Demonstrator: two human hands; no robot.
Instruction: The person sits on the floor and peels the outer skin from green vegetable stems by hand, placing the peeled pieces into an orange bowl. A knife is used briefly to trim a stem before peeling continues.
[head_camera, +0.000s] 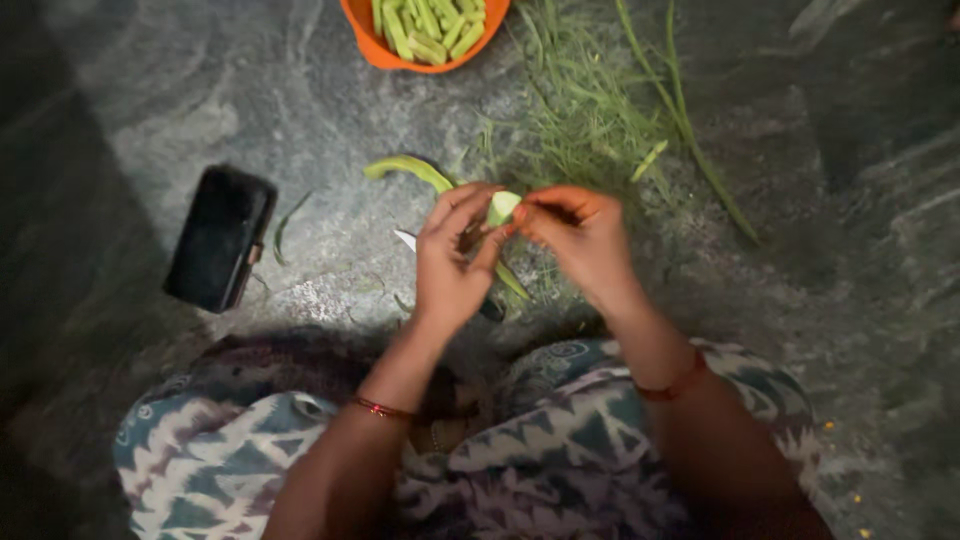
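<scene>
Green stalk piece (503, 207) (between both hands)

Dark stone floor under a pool of light

The floor (200, 90) is grey-green stone with pale veining – lit in the middle, falling into shadow at the left edge and the corners. A black case (220, 238) lies on it at the left. An orange bowl (375, 48) of cut green pieces sits at the top edge, and a heap of thin green strings (585, 120) spreads beside it – a few long stems trail off to the right. Some yellow specks (850, 490) dot the floor at lower right.
</scene>
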